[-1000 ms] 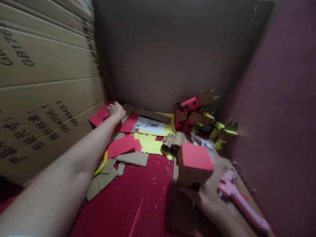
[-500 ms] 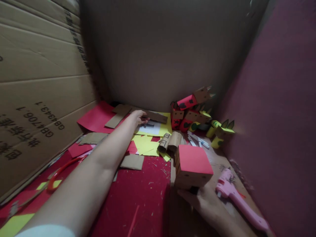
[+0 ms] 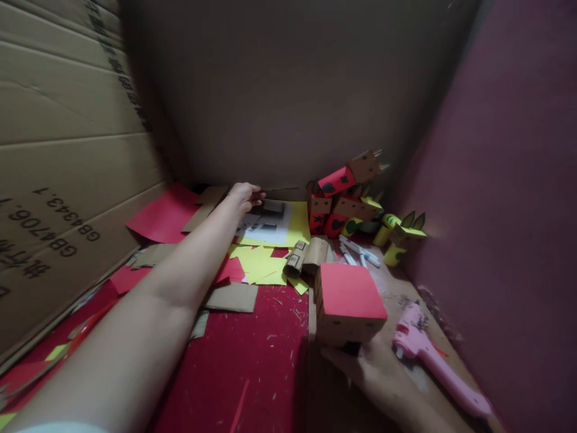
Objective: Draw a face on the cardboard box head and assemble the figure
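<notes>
Red-topped cardboard box [image 3: 354, 291] at near right; right hand [image 3: 383, 379] has its fingers around the underside. Left hand [image 3: 246, 195], arm outstretched, appears to pinch a cardboard strip [image 3: 283, 189] near the printed sheet [image 3: 277, 219]. Likely sorting material; next move calls for keeping that pinch. Pink glue gun [image 3: 419, 343] lies right of box.

A single camera on the person's head looks forward and down over both forearms to the surface [image 3: 252, 343]. The right hand [image 3: 378, 370] is near the lens, the left hand [image 3: 247, 195] farther off. A grey wall [image 3: 293, 90] faces the view, with cardboard [image 3: 67, 168] along its left and a purple wall [image 3: 491, 168] along its right.
</notes>
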{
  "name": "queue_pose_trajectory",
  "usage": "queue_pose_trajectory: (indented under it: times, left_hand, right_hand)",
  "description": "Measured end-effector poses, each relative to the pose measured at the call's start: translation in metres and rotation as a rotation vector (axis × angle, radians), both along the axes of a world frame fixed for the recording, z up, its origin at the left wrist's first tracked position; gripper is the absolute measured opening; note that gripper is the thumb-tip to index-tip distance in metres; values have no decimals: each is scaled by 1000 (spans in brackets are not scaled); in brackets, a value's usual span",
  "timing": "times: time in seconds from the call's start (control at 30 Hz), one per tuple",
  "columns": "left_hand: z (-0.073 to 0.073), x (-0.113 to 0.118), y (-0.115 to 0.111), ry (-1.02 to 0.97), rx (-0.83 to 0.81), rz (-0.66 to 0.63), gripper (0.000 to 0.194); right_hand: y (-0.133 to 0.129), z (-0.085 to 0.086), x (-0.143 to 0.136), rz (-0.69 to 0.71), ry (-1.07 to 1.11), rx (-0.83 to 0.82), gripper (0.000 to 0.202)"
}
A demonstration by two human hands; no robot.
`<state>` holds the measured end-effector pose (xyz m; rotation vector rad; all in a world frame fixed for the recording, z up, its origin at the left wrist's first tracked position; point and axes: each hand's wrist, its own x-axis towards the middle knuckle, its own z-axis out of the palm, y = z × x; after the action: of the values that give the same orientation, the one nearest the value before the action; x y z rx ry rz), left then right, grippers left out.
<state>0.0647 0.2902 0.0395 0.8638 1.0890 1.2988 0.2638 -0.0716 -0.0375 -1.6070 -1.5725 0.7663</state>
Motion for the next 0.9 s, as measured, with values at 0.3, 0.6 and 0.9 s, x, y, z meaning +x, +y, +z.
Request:
queue_pose_trajectory:
  times: [0.3, 0.6, 0.9]
  left_hand:
    - [10, -16, 3, -62, 45, -7, 33]
    - [21, -32, -2, -95, 92, -12, 29]
    - [25, -34, -8, -112, 126, -17, 26]
  right_hand:
    - [-1, 3, -1, 25, -59, -14, 31]
    - [-1, -10, 4, -15, -142, 9, 30]
    - [-1, -13, 6, 19, -160, 25, 37]
